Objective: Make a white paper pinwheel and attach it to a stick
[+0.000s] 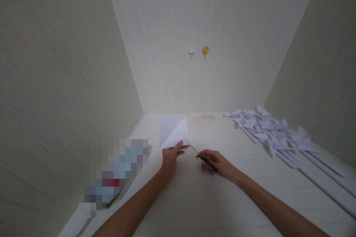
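Note:
My left hand (171, 157) grips the lower right corner of a square white paper sheet (174, 130), thumb in front and fingers behind. A diagonal crease runs across the sheet from lower left to upper right. In my right hand (217, 163) is a pair of scissors (208, 163) with black handles, its thin blades pointing up and left. The blade tips are close to the paper's right edge, near my left thumb; whether they touch the paper I cannot tell.
Several white paper pinwheels (274, 139) with rolled-paper sticks (319, 185) lie on the right of the white table (189, 207). A blurred-out item (119, 174) is at the left edge. Two hooks, white (191, 50) and yellow (205, 50), are on the back wall.

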`<state>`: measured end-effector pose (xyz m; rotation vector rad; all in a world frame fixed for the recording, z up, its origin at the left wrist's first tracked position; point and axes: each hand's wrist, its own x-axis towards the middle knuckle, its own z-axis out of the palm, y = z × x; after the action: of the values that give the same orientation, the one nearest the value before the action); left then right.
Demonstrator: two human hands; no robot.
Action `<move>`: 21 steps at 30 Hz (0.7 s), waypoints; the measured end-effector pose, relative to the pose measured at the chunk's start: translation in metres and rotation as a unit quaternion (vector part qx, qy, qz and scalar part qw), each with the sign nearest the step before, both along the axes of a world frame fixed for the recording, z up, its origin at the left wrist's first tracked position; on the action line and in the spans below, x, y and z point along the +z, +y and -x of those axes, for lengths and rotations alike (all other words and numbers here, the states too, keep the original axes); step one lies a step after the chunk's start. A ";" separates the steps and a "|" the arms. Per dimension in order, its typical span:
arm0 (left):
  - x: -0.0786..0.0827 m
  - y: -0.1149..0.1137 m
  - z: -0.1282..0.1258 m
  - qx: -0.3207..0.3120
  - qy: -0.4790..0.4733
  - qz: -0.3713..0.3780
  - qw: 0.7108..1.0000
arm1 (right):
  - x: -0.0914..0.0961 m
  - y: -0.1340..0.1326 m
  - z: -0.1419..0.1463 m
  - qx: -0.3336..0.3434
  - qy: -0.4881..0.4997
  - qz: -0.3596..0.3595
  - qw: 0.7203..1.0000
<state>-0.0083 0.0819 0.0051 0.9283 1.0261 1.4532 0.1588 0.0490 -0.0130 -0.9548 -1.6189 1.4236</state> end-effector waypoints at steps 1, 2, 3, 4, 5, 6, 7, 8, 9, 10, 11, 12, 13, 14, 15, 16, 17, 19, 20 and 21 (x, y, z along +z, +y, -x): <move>0.000 0.000 0.000 -0.001 0.000 0.000 1.000 | 0.001 0.000 0.000 -0.001 -0.001 0.001 1.000; 0.000 0.000 0.000 -0.003 0.002 -0.001 1.000 | 0.001 0.000 0.001 -0.002 -0.004 0.002 1.000; -0.001 0.000 0.000 -0.006 0.003 -0.001 1.000 | 0.002 -0.001 0.001 -0.004 -0.006 0.001 1.000; -0.001 0.000 0.001 -0.009 0.005 -0.002 1.000 | 0.002 -0.001 0.001 -0.004 -0.009 0.001 1.000; -0.001 0.000 0.001 -0.010 0.006 -0.002 1.000 | 0.003 -0.001 0.001 -0.005 -0.012 -0.001 1.000; -0.001 0.000 0.001 -0.010 0.007 -0.002 1.000 | 0.003 -0.001 0.001 -0.004 -0.013 -0.003 1.000; 0.000 0.000 0.001 -0.008 0.008 -0.001 1.000 | 0.003 -0.001 0.001 -0.003 -0.012 -0.005 1.000; 0.000 0.000 0.000 -0.005 0.008 0.000 1.000 | 0.003 -0.001 0.001 -0.002 -0.008 -0.007 1.000; 0.000 0.000 0.000 -0.001 0.009 0.002 1.000 | 0.002 -0.001 0.001 -0.001 -0.005 -0.008 1.000; 0.000 0.000 0.000 0.001 0.010 0.002 1.000 | 0.002 -0.001 0.001 0.000 -0.001 -0.009 1.000; 0.000 0.000 0.000 0.003 0.010 0.003 1.000 | 0.001 -0.001 0.000 -0.001 0.002 -0.011 1.000; 0.000 0.000 0.000 0.003 0.012 0.003 1.000 | 0.001 -0.001 0.000 -0.001 0.007 -0.013 1.000; 0.000 0.000 0.000 0.002 0.014 0.004 1.000 | 0.001 -0.001 0.000 -0.001 0.012 -0.014 1.000; 0.000 0.000 -0.001 0.001 0.016 0.005 1.000 | 0.001 -0.001 0.000 0.001 0.019 -0.016 1.000; 0.000 0.000 -0.001 0.001 0.018 0.007 1.000 | 0.001 -0.001 0.000 0.003 0.024 -0.016 1.000; 0.000 0.000 -0.001 0.001 0.019 0.008 1.000 | 0.001 -0.001 0.000 0.005 0.028 -0.017 0.999; 0.000 0.000 0.000 0.002 0.019 0.010 1.000 | 0.001 -0.001 0.000 0.006 0.029 -0.018 0.999; 0.001 0.000 0.000 0.003 0.018 0.009 1.000 | 0.000 -0.001 0.000 0.005 0.028 -0.019 0.999; 0.001 0.000 0.000 0.002 0.018 0.007 1.000 | 0.000 -0.001 0.000 0.004 0.029 -0.020 0.999; 0.001 0.000 0.000 0.001 0.018 0.004 1.000 | -0.001 -0.001 0.000 0.004 0.032 -0.020 0.999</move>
<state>-0.0082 0.0814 0.0061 0.9502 1.0598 1.4373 0.1587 0.0485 -0.0137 -0.8717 -1.6002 1.4090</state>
